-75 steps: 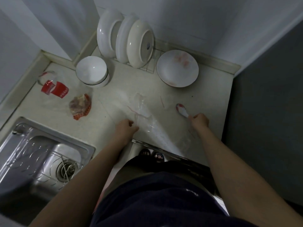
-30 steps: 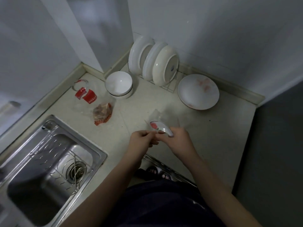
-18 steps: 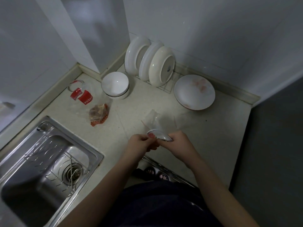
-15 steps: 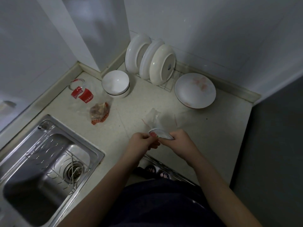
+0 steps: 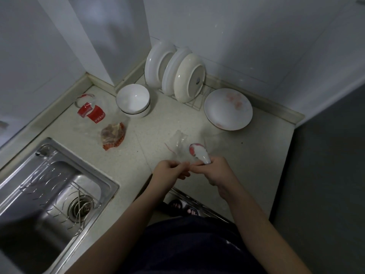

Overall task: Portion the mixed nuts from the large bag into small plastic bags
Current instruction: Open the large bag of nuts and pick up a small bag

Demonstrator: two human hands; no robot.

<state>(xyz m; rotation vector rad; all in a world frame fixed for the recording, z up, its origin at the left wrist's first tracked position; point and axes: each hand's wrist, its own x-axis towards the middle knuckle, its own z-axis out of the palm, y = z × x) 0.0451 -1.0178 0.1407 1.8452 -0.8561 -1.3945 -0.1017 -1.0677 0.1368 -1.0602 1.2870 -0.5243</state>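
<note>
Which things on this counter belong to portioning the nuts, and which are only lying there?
For the job: bag of nuts; small clear bag, pinched by the left hand; spoon, held in the right hand.
Lying about: stacked bowls; plates in the rack; patterned plate; sink.

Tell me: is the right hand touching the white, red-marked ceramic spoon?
Touching. The head view shows the right hand curled round the handle of the white ceramic spoon.

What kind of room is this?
Most likely a small home kitchen: a steel sink is set into the counter, white plates stand on edge in a wire rack by the wall, and stacked bowls sit beside them.
</note>
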